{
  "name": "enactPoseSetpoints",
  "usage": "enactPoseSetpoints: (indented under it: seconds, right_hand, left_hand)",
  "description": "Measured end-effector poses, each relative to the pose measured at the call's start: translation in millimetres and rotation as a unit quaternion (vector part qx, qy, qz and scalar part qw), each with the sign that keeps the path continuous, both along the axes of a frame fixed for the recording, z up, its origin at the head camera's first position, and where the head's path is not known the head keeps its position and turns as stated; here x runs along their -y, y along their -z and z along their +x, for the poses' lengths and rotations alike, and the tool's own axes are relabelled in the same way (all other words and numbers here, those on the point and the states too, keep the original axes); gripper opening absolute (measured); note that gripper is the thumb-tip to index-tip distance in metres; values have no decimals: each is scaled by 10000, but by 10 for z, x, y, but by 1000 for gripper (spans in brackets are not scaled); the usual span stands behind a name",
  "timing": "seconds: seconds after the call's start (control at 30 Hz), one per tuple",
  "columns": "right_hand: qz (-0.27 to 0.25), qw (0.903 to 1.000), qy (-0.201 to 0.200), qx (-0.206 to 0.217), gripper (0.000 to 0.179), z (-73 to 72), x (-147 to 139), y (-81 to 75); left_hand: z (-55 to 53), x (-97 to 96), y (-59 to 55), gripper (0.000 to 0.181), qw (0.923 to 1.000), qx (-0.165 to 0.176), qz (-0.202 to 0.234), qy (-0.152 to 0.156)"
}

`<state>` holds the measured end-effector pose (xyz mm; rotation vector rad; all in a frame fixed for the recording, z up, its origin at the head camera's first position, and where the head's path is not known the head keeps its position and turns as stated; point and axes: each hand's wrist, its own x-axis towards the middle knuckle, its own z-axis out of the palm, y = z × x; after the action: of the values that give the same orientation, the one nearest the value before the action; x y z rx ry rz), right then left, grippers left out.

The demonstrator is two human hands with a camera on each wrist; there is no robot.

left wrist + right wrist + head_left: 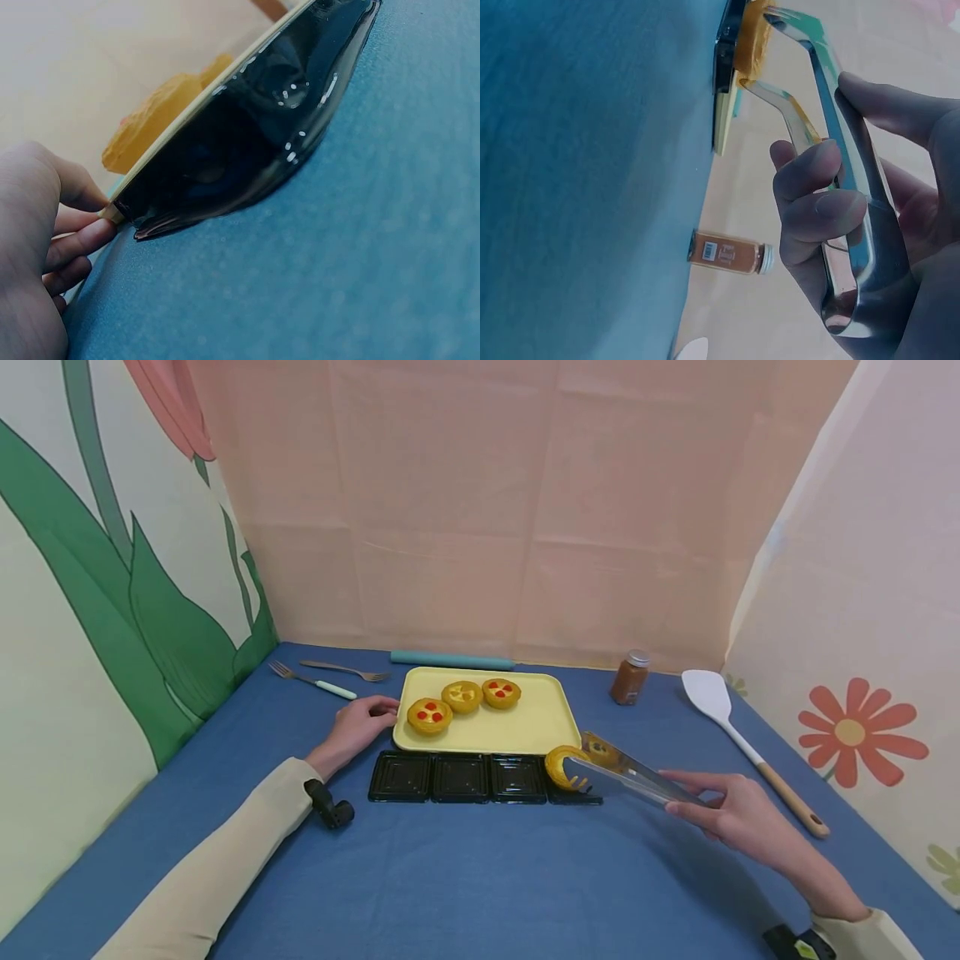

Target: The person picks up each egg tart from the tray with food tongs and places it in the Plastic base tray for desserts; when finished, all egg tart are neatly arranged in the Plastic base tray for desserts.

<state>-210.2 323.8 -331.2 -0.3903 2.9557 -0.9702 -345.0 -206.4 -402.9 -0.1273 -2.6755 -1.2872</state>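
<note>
Metal tongs [840, 142] are gripped in my right hand [742, 814], their tips around an egg tart [561, 767] at the rightmost compartment of the black compartment tray [461, 778]. In the right wrist view that tart [751, 41] sits at the black tray's top. My left hand [362, 724] pinches the left edge of the pale yellow tray [517, 735], thumb above and fingers below in the left wrist view. On the yellow tray lie three tarts: two with red pieces [429, 717] and one with yellow pieces [462, 697]. The other black compartments hold nothing.
Two forks [330, 687] lie at the back left, and a teal roll [452, 660] lies behind the yellow tray. A brown jar [631, 678] stands at the back right. Beside it, a white spatula [738, 739] with a wooden handle lies along the right side.
</note>
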Motion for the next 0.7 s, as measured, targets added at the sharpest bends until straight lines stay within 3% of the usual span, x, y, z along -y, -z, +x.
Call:
enactPoseSetpoints:
  seconds: [0.27, 0.7]
  right_hand:
    - [-35, 9999, 96, 18, 56, 33, -58, -61]
    - [94, 9984, 202, -529, 58, -56, 104, -187]
  left_hand:
    - [11, -5, -5, 37, 10000, 6, -8, -14]
    - [17, -6, -6, 37, 10000, 3, -22, -10]
